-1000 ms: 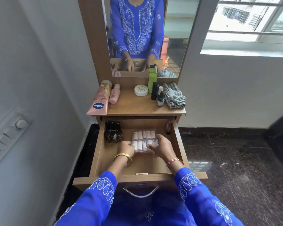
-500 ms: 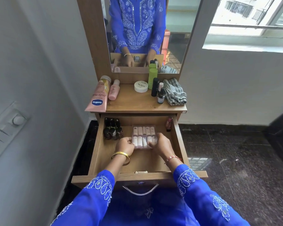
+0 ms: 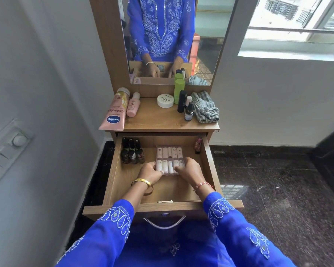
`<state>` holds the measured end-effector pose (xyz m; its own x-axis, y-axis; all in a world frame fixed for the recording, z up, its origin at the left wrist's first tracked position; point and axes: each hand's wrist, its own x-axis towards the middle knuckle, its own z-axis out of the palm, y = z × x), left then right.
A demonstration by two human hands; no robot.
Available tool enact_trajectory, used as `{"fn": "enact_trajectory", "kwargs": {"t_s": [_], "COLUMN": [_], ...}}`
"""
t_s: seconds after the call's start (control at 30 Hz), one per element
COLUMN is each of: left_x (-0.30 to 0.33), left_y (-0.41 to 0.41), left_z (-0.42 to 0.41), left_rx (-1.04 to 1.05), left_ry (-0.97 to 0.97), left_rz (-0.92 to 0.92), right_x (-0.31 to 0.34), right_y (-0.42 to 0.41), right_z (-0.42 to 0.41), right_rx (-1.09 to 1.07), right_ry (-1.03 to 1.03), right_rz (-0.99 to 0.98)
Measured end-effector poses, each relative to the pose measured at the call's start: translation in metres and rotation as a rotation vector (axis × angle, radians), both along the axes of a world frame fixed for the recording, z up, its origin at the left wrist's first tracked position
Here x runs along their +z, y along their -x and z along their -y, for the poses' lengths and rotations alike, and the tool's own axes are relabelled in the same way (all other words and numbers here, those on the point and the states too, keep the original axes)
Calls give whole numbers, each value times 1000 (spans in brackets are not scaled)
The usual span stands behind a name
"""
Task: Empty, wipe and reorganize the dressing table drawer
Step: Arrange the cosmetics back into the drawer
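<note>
The clear box of little tubes (image 3: 169,159) has slid a bit deeper into the drawer (image 3: 162,206). The left hand (image 3: 150,172) and right hand (image 3: 187,169) both grip its near corners, so the tidying-back step looks underway.

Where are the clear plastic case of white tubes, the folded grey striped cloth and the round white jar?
clear plastic case of white tubes (image 3: 169,153), head view, far row of tubes
folded grey striped cloth (image 3: 204,106), head view, middle fold
round white jar (image 3: 165,100), head view, lid centre

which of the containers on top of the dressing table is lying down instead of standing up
The big pink Vaseline tube at the left edge lies flat, its end overhanging; the other bottles and the white jar stand upright.
</note>
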<state>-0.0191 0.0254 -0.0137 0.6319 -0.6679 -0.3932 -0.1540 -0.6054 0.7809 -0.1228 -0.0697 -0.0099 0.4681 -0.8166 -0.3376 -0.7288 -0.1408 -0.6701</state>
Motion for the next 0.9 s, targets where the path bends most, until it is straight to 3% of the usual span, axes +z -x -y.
{"fn": "enact_trajectory", "kwargs": {"t_s": [0.73, 0.9], "left_x": [0, 5], "left_y": [3, 3], "left_z": [0, -1], "left_rx": [-37, -1], "left_ry": [13, 86], "left_rz": [4, 95], "right_x": [-7, 2], "right_y": [1, 4], "right_z": [2, -5], "right_rx": [21, 55], "right_ry": [48, 225], "right_rz": [-45, 15]}}
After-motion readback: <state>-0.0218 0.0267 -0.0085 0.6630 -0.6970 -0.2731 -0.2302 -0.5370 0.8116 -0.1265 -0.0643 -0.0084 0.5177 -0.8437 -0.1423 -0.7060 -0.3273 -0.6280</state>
